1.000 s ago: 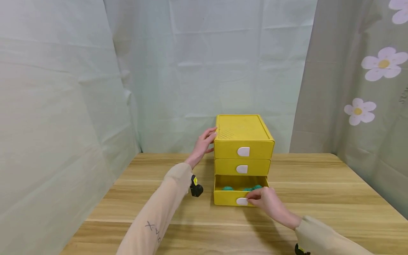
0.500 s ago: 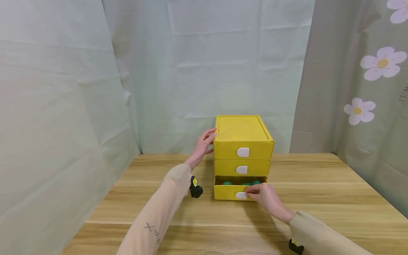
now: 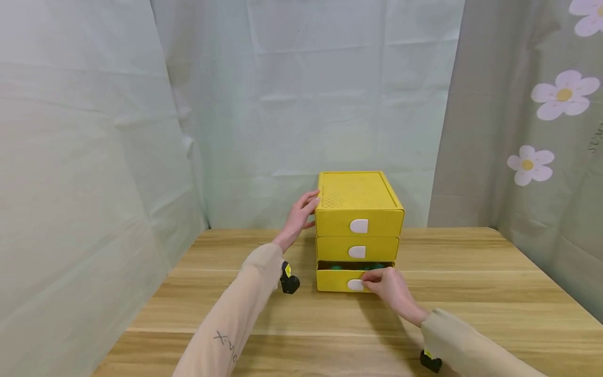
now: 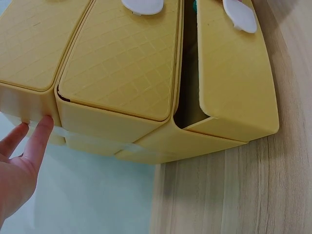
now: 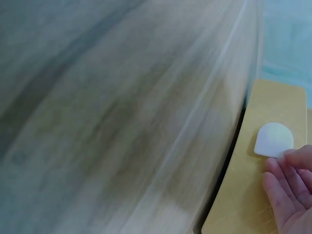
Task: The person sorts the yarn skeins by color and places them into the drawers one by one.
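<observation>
A yellow cabinet [image 3: 360, 189] with three stacked drawers stands on the wooden table. Its bottom drawer [image 3: 333, 281] is pulled partly out, and teal round things [image 3: 336, 267] show through the narrow gap, mostly hidden. My right hand [image 3: 393, 292] pinches the edge of that drawer's white handle [image 3: 355, 285] between thumb and fingers; the right wrist view shows the handle [image 5: 274, 139] up close. On the other side, my left hand [image 3: 297, 217] rests against the cabinet's upper left side. In the left wrist view its extended fingers [image 4: 41, 139] touch the yellow wall.
The upper drawer [image 3: 334, 222] and middle drawer [image 3: 332, 248] are closed, each with a white handle. Pale cloth [image 3: 311, 104] hangs behind and to the left of the table [image 3: 235, 314]. A flower-printed curtain [image 3: 527, 220] hangs at the right.
The bottom drawer has slid inward, and its gap has narrowed. My right hand has moved forward with its handle. My left hand has stayed against the cabinet side.
</observation>
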The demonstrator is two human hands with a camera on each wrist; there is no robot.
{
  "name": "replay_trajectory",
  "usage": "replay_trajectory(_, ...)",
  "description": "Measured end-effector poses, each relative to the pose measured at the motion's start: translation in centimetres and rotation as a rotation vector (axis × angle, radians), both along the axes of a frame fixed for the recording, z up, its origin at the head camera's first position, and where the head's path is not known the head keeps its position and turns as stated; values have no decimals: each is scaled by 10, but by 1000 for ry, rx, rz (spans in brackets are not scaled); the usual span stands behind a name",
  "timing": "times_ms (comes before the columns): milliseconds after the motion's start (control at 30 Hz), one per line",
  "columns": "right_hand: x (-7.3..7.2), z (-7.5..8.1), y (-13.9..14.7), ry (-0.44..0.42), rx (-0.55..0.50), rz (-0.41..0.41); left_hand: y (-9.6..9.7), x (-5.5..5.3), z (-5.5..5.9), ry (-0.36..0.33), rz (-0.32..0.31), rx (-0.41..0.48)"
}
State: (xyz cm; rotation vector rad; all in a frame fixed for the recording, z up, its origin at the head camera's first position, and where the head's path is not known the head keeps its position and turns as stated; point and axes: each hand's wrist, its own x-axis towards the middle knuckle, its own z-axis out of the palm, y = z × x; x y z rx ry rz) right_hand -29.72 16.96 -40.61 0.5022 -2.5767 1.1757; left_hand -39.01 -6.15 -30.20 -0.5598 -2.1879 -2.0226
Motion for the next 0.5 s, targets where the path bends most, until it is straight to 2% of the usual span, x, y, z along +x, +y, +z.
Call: replay_trajectory(500,-9,-1,-3,-2,-28,-74,0,1,1,-8,0,5)
